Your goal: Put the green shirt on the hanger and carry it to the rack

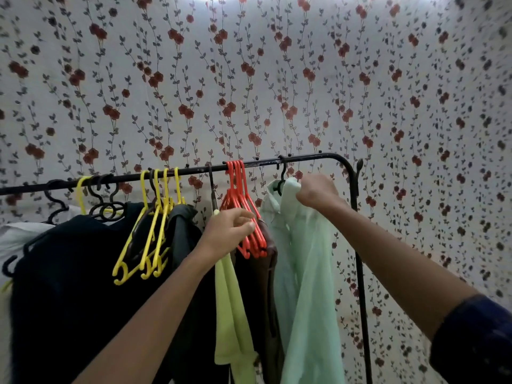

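Hanging from a black hanger (281, 180) hooked on the rack (263, 162), near its right end, the green shirt (310, 261) looks barely settled. The right hand (318, 194) has its grip clenched on the cloth at the shoulder; the left hand (230, 231) pinches the red hangers (243, 214) beside it. A tug could slide the shirt off its hanger, I think, or tangle the red ones.

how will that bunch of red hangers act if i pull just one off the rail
Probably light and stiff: the red hangers look like thin moulded plastic. They hang nested tight on the rail, so pulling one likely drags or snags its neighbours. The left hand already pinches their lower arms, which may help steady the bunch.
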